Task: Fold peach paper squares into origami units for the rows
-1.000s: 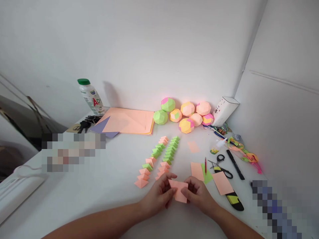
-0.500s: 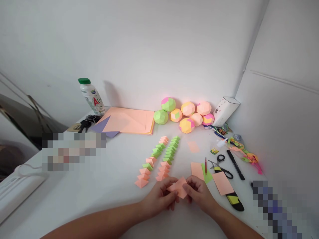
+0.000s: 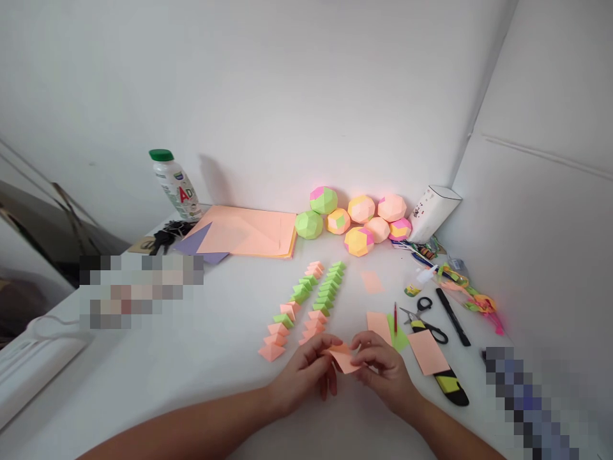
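Observation:
Between both hands is a small peach piece of folded paper (image 3: 345,361), held just above the white table. My left hand (image 3: 311,370) pinches its left side, and my right hand (image 3: 380,367) grips its right side with thumb and fingers. Just beyond my left hand run two rows of small folded paper units: one row (image 3: 299,292) mixes peach and green, the other (image 3: 326,294) is green at the far end and peach nearer me. Close to my right hand lie peach paper rectangles (image 3: 428,352) and a green piece of paper (image 3: 398,335).
Faceted paper balls (image 3: 359,241) sit by the wall, beside peach sheets (image 3: 244,233) and a white bottle (image 3: 176,188). On the right are scissors (image 3: 424,305), a red pen (image 3: 395,318), a black pen (image 3: 453,316), a yellow-black cutter (image 3: 450,383) and a white box (image 3: 435,214).
The peach paper has been tilted and turned between my fingers, so its face now shows differently. My right fingers have shifted upward over its edge; the arms stay in place.

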{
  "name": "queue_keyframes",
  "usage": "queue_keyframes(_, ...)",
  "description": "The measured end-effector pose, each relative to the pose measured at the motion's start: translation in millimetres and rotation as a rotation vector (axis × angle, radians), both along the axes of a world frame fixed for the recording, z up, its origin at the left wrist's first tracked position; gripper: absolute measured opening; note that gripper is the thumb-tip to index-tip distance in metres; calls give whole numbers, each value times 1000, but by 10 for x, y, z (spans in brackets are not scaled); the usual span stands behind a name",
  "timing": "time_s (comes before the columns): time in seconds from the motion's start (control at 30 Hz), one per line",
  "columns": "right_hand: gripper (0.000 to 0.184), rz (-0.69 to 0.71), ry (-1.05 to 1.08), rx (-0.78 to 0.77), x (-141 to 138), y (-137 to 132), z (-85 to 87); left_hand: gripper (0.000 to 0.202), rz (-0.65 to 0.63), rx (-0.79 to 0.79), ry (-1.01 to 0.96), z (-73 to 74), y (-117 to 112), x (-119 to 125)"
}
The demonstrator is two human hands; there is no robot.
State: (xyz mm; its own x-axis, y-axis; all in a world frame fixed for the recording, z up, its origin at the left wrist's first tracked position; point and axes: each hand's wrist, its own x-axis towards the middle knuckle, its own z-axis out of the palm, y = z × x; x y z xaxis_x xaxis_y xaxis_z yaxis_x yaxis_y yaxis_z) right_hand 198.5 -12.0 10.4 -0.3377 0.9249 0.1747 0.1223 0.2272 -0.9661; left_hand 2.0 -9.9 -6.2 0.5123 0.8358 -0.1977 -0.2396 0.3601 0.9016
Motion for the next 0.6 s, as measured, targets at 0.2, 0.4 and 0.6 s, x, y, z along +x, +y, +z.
queue_keyframes(0.2, 13, 71, -120, 129, 2, -15, -11, 37, 24, -33, -10, 36, -2, -34)
queue_keyframes(0.4, 21, 93, -195, 133, -16, -3, 10, 45, 17, 26, -15, -16, 1, 32)
queue_keyframes(0.6, 25, 79, -223, 47, -38, 14, 55, 52, 1, 82, -22, -36, -2, 39)
